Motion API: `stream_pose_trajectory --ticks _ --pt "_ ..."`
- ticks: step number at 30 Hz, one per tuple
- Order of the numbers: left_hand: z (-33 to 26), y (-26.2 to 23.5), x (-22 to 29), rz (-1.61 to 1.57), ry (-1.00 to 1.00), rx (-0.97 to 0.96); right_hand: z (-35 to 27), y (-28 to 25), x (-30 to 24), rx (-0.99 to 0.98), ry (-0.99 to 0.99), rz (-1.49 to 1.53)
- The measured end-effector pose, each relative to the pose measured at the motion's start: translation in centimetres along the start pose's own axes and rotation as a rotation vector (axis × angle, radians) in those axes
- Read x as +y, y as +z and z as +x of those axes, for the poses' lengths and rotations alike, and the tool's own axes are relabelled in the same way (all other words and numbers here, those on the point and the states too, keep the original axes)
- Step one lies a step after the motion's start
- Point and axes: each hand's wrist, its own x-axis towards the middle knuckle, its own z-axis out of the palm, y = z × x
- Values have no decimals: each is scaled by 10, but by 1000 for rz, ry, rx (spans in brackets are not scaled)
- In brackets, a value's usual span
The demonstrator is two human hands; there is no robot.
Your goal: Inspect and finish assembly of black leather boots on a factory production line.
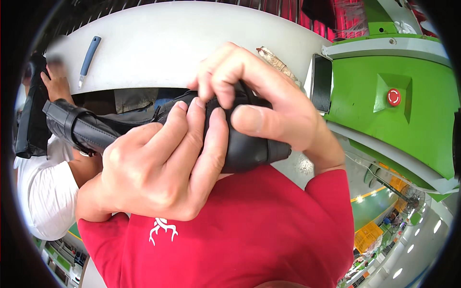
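My left hand and right hand are both closed around a black leather boot, held close under the camera, above my red shirt. The left fingers wrap over the boot from below; the right fingers pinch its upper edge, thumb pressed against its side. The boot's shaft stretches away to the left of my hands. Beyond the boot lies a white table, with a blue-handled knife on it, up and left of the boot. Right of the boot stands a green machine with a red button. Left of the boot, another person in a white shirt holds a dark item.
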Motion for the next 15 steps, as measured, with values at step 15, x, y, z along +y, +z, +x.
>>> stream_pose_trajectory --ticks 15 --pt "6 -7 -9 -61 -443 38 6 0 5 445 -255 -456"
